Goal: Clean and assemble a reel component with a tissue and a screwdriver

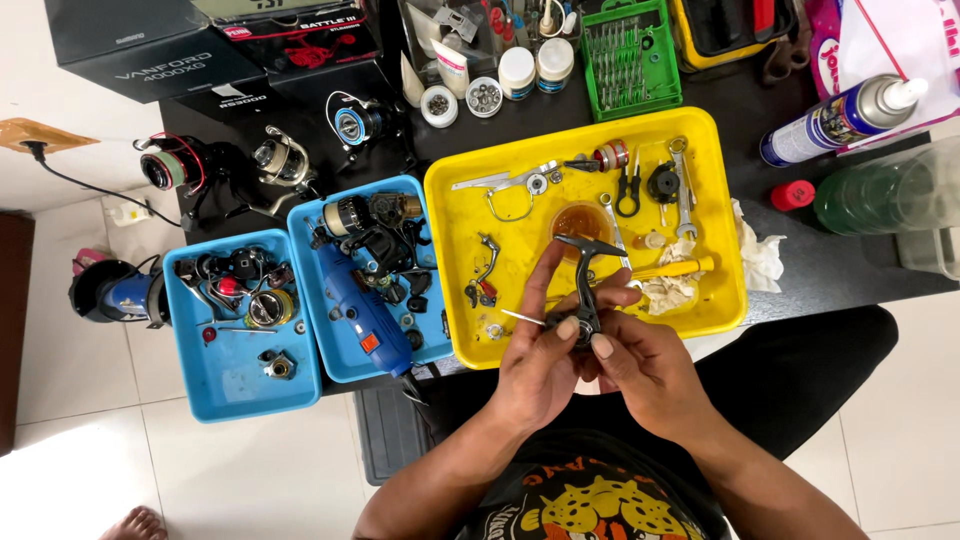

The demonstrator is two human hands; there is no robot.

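A: Both hands at the near edge of the yellow tray (720, 215). Left hand (535, 355) and right hand (640, 365) are closed together on a dark reel part (585, 290), a slim black piece with an angled arm on top, held upright just above the tray's front rim.

B: Grip?

A: Left thumb and fingers wrap its lower end; right thumb presses it from the other side. A thin metal pin (522, 317) sticks out to the left by the left fingers. I cannot tell whether it is a tool or belongs to the part.

B: Step in hand?

A: My judgement: fine work on that part, mid-service, with the reel in pieces all around. The next move calls for a steady pinch and small, careful finger work; the piece is narrow and the hands crowd it.

B: Surroundings?

A: In the yellow tray: an amber cup (580, 220), black pliers (628, 190), a spanner (684, 190), a crumpled rag (672, 290), loose small parts. Two blue trays (300, 385) to the left hold more reel pieces and a blue rotary tool (360, 310). A spray can (845, 115) lies far right.

B: Obstructions?

A: Small loose pieces right under the hands; a dropped bit could get lost among them.
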